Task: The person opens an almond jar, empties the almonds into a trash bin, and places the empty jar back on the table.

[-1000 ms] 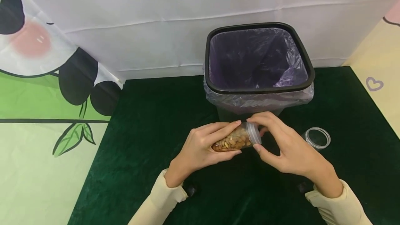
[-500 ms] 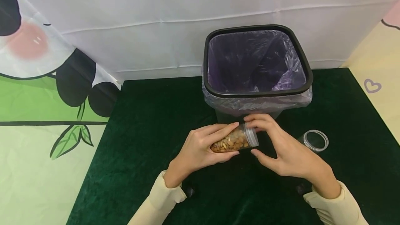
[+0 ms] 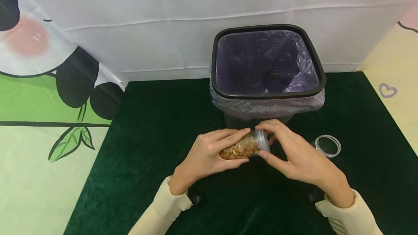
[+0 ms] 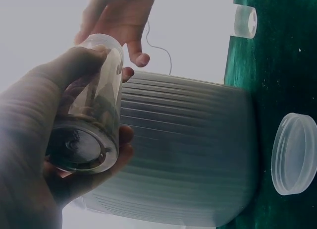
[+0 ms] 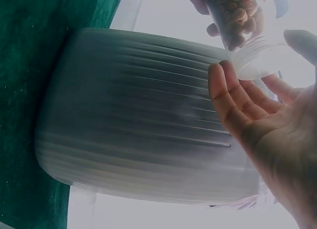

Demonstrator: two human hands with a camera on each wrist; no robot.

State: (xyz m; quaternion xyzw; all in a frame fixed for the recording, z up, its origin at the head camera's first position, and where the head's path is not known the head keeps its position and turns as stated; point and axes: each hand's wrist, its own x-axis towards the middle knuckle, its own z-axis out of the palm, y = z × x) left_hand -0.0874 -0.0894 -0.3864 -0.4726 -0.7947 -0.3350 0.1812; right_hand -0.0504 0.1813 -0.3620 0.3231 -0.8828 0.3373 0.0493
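My left hand (image 3: 209, 151) grips a clear jar (image 3: 240, 148) of shelled nuts, which lies tilted with its capped end toward the right. At that end, the thumb and fingers of my right hand (image 3: 300, 155) pinch the pale ridged lid (image 3: 262, 140). Seen from the right wrist, brown nuts (image 5: 235, 16) show through the jar wall and the lid (image 5: 257, 60) sits between thumb and fingertips. A second clear jar (image 3: 328, 146) stands uncapped on the green cloth beyond my right hand. The left wrist view shows a loose translucent lid (image 4: 294, 154) on the cloth.
A grey bin (image 3: 267, 122) with a black rim (image 3: 318, 61) and a thin purple liner (image 3: 254, 57) stands just behind the hands. The dark green cloth (image 3: 147, 119) covers the table. A white sheet (image 3: 147, 42) hangs behind, and printed panels flank the table.
Half a second ago my right thumb came away from the lid; now thumb and fingers are back on it. My left hand keeps the jar in nearly the same place.
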